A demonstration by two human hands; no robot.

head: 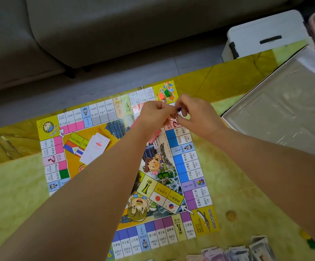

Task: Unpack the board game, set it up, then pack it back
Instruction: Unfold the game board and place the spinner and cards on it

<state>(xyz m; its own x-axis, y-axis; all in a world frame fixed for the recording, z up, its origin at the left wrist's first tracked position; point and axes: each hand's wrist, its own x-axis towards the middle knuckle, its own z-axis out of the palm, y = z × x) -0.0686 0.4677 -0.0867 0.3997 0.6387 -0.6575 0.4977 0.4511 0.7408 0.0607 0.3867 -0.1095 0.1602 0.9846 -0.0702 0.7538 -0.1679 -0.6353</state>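
Note:
A colourful paper game board [100, 140] lies flat on the yellow-green table. Above its far right part, my left hand [155, 115] and my right hand [194, 115] meet, and their fingertips pinch a small blue playing piece [179, 109] between them. An orange piece [161, 96] and a green piece [167, 93] stand on the board's far right corner square, just beyond my hands. A stack of white cards with red print [94, 147] rests on the board's left middle. Piles of paper money [237, 251] lie at the near right edge.
The open white game box [284, 113] with a plastic liner sits at the right. A small brown disc [230, 214] and yellow and green pieces [311, 242] lie on the table near right. A grey sofa [115, 31] and a white bin [265, 32] stand beyond the table.

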